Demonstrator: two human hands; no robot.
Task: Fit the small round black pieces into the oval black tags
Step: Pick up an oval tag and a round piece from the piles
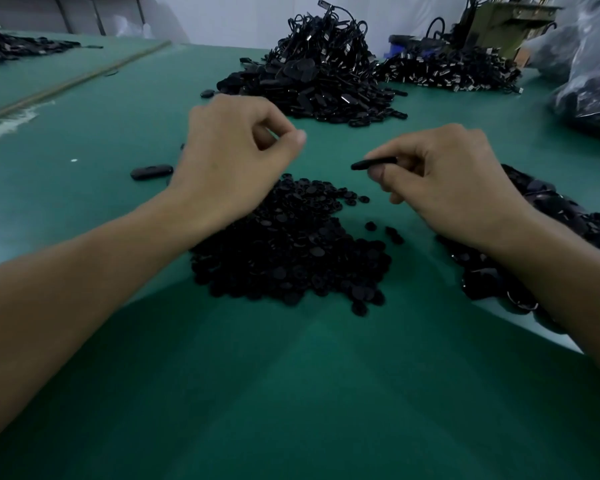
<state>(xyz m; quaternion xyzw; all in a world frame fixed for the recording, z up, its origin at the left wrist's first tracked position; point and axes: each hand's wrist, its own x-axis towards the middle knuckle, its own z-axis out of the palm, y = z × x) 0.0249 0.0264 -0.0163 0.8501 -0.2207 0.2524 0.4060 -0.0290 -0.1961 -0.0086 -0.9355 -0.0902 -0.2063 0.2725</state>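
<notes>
Pinching tag (373, 164) edge-on with right hand (458, 185), long axis aimed left toward left hand (236, 157), near; left fingertips (300, 136) pressed together, cannot tell if holding a piece

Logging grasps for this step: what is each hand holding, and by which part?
Right hand pinches a flat oval black tag by one end. Left hand has its fingertips together; any piece between them is hidden.

round pieces (291, 251) centre, probably tags (548, 216) right, heap (319, 74) behind
</notes>
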